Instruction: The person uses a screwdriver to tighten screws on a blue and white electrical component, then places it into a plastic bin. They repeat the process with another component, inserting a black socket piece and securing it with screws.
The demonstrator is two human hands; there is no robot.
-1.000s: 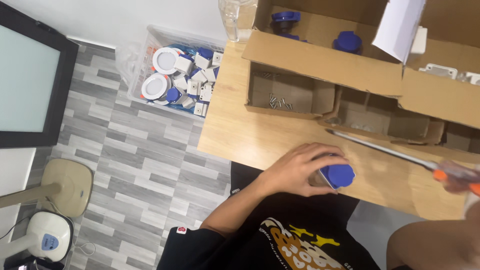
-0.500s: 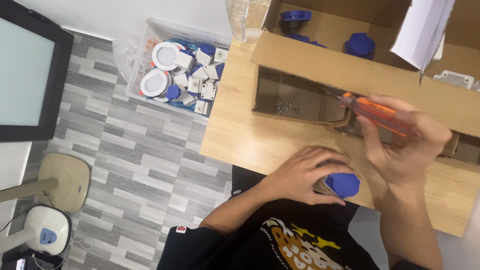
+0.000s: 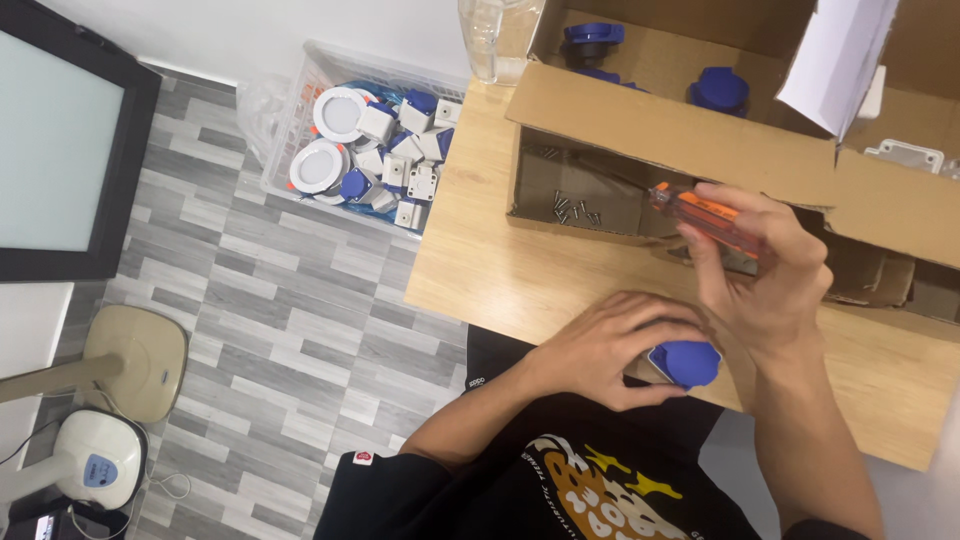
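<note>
The left hand [image 3: 610,345] hides most of the blue part [image 3: 685,362]; screwdriver [image 3: 705,218] tip unseen.

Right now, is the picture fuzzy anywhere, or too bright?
In the head view, the left hand on the blue part looks sharp; the right hand with the orange screwdriver is slightly soft. Light is even, shadows are faint, and only the white paper at the top looks very bright.

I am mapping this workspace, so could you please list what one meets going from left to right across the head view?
Dark framed panel → clear bin of white and blue parts → left hand → blue part → right hand with the orange screwdriver.
</note>
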